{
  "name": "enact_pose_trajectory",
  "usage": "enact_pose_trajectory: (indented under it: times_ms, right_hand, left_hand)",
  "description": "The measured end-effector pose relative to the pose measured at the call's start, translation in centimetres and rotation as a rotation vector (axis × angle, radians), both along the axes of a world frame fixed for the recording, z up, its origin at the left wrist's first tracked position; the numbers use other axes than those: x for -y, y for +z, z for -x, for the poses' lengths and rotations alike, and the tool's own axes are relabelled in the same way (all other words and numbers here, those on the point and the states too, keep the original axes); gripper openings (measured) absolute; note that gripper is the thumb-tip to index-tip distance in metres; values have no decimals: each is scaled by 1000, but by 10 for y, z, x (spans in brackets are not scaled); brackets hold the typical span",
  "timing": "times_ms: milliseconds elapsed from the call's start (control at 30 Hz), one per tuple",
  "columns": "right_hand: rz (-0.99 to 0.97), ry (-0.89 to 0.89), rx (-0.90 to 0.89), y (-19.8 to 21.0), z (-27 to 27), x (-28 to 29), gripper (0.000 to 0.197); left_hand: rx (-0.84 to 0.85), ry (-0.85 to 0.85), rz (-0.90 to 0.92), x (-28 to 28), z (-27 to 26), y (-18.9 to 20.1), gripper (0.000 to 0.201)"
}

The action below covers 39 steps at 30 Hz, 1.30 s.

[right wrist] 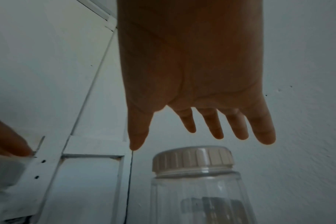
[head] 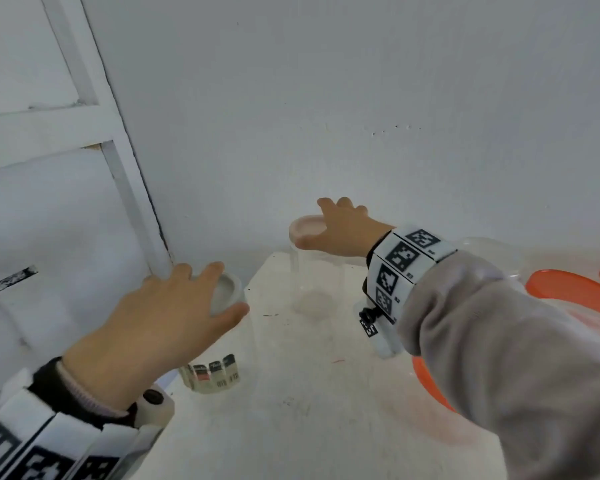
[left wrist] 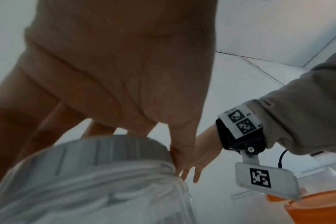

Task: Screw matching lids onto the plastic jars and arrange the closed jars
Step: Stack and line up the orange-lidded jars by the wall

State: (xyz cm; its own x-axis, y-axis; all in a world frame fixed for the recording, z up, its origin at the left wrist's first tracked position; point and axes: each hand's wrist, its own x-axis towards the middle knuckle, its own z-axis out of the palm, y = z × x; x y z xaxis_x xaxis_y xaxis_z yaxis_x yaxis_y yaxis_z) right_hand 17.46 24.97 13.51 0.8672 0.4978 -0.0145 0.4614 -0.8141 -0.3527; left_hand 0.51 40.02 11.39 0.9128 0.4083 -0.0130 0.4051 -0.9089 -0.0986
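Two clear plastic jars stand on the white table (head: 309,410). My left hand (head: 230,289) grips the ribbed white lid (head: 224,285) of the near jar (head: 213,375), which carries a printed label low down. In the left wrist view the thumb (left wrist: 179,159) presses that lid's (left wrist: 113,149) edge and the fingers curl behind it. My right hand (head: 311,221) hovers with straight, spread fingers just over the lid (head: 303,233) of the far jar (head: 312,282). In the right wrist view a gap shows between the fingers (right wrist: 219,133) and the beige lid (right wrist: 192,157).
Large orange lids (head: 568,289) and clear containers lie at the right edge behind my right sleeve. A white panelled door (head: 49,202) stands left of the table, and a plain wall runs behind it. The table's left edge passes close to the near jar.
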Motion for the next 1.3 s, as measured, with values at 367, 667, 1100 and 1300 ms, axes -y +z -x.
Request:
enact_pose_trajectory:
  times_ms: [367,667,1100,1300]
  right_hand:
    - [31,-67,-54,-18,-39,-27,91]
    - [42,-182,-7,-11,-80,-15,89]
    - [77,-216,-30,-13,-134,10,64]
    - [31,-233,-42,-21,-152,11,60]
  left_hand:
    - [-48,-112,120,-35,-56,2,78]
    - [92,-372,232,-48,-154,16,70]
    - [-130,-674,155,-38,-282,26,96]
    - [-214,-756,173,-36,-314,26,95]
